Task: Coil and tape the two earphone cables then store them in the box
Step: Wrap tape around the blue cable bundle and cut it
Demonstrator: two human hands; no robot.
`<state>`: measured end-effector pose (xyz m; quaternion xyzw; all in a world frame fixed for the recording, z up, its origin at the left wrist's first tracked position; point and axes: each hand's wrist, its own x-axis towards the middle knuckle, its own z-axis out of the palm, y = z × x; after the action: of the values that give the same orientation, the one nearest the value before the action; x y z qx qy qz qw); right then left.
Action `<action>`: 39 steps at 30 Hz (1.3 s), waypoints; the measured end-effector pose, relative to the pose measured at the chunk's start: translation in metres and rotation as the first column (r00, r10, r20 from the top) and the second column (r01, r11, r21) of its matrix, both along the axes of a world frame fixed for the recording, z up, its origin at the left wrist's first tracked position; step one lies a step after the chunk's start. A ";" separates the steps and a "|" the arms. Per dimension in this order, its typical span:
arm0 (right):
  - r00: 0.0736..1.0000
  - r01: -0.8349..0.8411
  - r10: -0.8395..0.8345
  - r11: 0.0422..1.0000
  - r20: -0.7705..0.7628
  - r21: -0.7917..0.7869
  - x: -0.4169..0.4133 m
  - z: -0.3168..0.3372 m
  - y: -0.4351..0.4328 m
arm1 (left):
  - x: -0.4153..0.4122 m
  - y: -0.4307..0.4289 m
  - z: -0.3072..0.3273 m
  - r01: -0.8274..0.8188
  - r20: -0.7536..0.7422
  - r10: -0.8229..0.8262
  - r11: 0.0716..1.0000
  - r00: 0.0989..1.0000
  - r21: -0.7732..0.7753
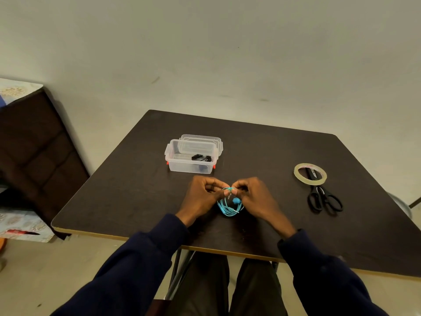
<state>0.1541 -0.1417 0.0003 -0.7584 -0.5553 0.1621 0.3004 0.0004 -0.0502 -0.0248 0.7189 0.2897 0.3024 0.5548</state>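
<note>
Pinching the blue cable at the top of its loops, we hold it just above the near part of the table. The left hand curls its fingers on the bundle from one side, and the right hand nips the same spot from the other. We judge this to be the binding of the coil. To do it well we should keep the loops even and squeezed together and tuck the earbuds and plug inside. The wrap should be drawn snug round all strands so that none springs free. Our fingertips hide the binding spot, and we cannot tell whether a clear strip is already there. Farther right lie the scissors, their blades partly covered by the tape roll resting over them. Farthest, the open box holds a black cable, too small for us to see whether it is taped. The lid sits behind the box, partly hidden by it.
</note>
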 end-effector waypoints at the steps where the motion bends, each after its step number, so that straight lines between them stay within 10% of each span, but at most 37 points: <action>1: 1.000 0.003 -0.003 1.000 -0.001 0.018 0.000 0.000 0.000 | 0.000 0.000 0.000 0.003 0.002 -0.003 1.000 1.000 -0.010; 25: 0.994 -0.111 0.113 0.954 0.011 0.278 -0.004 0.013 -0.010 | -0.007 -0.002 0.015 0.067 0.157 0.025 0.828 0.987 -0.556; 31: 0.995 -0.064 0.080 0.974 -0.063 0.219 0.000 0.011 -0.009 | -0.010 -0.006 0.012 0.093 0.201 -0.002 0.891 0.980 -0.444; 39: 0.971 0.040 -0.005 0.989 -0.239 0.144 -0.007 0.003 -0.004 | -0.008 -0.008 0.010 0.012 0.015 -0.014 0.993 1.000 0.119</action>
<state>0.1475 -0.1455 0.0028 -0.7153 -0.5172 0.2069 0.4220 -0.0073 -0.0578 -0.0144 0.7502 0.2621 0.3213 0.5150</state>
